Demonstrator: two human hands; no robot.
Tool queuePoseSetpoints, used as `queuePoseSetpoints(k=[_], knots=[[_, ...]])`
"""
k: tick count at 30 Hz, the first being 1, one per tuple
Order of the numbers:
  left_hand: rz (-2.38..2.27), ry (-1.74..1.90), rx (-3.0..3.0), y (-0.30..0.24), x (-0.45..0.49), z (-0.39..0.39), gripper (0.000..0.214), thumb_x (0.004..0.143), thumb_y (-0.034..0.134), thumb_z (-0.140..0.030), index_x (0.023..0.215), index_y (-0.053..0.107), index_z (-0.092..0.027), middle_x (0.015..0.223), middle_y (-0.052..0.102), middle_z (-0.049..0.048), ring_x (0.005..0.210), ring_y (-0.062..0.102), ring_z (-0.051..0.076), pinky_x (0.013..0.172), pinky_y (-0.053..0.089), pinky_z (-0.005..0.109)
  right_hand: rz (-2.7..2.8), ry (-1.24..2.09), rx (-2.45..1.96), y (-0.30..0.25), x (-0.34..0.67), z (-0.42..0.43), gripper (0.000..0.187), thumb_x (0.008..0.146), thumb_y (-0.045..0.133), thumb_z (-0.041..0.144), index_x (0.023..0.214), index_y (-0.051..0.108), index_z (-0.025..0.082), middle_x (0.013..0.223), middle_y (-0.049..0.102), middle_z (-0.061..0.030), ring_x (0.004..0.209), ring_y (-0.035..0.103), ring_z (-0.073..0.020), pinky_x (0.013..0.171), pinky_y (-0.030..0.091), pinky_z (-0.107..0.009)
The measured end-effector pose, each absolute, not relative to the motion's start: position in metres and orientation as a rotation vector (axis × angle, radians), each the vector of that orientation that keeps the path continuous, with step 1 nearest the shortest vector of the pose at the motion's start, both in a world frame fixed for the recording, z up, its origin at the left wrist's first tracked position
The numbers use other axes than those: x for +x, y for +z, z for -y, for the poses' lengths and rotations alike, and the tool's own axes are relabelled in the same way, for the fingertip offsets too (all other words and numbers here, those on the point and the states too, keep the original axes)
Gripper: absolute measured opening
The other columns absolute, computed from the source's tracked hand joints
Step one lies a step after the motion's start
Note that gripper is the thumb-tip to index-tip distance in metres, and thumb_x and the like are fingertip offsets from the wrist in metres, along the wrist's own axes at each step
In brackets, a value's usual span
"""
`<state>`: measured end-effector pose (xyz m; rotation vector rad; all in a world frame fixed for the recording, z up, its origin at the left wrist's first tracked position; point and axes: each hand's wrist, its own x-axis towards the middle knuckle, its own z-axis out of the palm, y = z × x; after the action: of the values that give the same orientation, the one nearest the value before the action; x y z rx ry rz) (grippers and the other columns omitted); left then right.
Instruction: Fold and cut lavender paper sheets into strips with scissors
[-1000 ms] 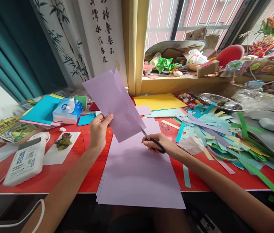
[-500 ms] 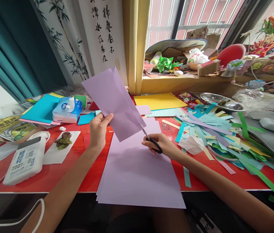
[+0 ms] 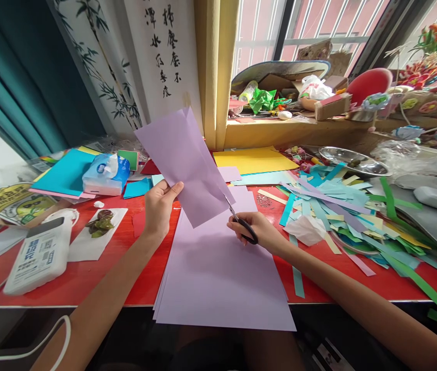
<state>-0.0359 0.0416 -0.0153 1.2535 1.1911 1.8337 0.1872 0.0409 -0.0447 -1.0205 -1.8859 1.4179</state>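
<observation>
My left hand (image 3: 160, 208) pinches the left edge of a folded sheet of purple paper (image 3: 189, 170), thumb in front, and holds it tilted above the table. Black-handled scissors (image 3: 246, 231) are in my right hand (image 3: 255, 229), fingers closed round the loops. Their blades meet the paper near its lower right corner, where a narrow strip stands partly apart along the right edge. Directly below lies a stack of larger purple sheets (image 3: 222, 288), reaching past the table's front edge.
Cut paper strips (image 3: 330, 201) in several colours pile up on the right, beside a crumpled white tissue (image 3: 306, 230). A white device (image 3: 40, 257) with a cable, a tissue pack (image 3: 106, 174) and blue paper (image 3: 64, 172) lie left. Yellow sheets (image 3: 255, 161) are at the back.
The purple paper and my left hand have shifted slightly to the right. The scissors and my right hand stay almost in place, blades still at the paper's edge.
</observation>
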Motion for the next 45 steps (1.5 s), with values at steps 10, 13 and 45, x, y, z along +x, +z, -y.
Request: queuePoseSetpoints(k=[10, 13, 45], knots=[[-1.178, 1.803, 1.265, -0.018, -0.034, -0.043, 0.027, 0.069, 0.068, -0.032, 0.090, 0.067, -0.014, 0.090, 0.068, 0.0065, 0.084, 0.060, 0.019, 0.078, 0.047, 0.032, 1.844, 1.429, -1.067, -0.045, 0.188, -0.041, 0.036, 0.076, 0.054, 0.051, 0.064, 0.050, 0.018, 0.054, 0.050, 0.0022, 0.047, 0.046, -0.0097, 0.048, 0.034, -0.024], [-1.193, 1.805, 1.255, -0.018, -0.034, -0.043, 0.029, 0.068, 0.068, -0.033, 0.089, 0.067, -0.014, 0.089, 0.068, 0.0064, 0.083, 0.060, 0.019, 0.077, 0.047, 0.032, 1.869, 1.397, -1.077, -0.045, 0.188, -0.041, 0.033, 0.077, 0.053, 0.048, 0.063, 0.049, 0.018, 0.052, 0.049, 0.0027, 0.046, 0.045, -0.0097, 0.048, 0.033, -0.025], [-1.184, 1.725, 1.304, -0.020, -0.027, -0.041, 0.020, 0.068, 0.067, -0.031, 0.082, 0.068, -0.017, 0.078, 0.065, 0.0027, 0.076, 0.059, 0.017, 0.070, 0.046, 0.029, 1.760, 1.366, -1.068, -0.037, 0.185, -0.036, 0.044, 0.069, 0.059, 0.057, 0.055, 0.047, 0.018, 0.047, 0.048, 0.0029, 0.043, 0.043, -0.0085, 0.045, 0.030, -0.023]])
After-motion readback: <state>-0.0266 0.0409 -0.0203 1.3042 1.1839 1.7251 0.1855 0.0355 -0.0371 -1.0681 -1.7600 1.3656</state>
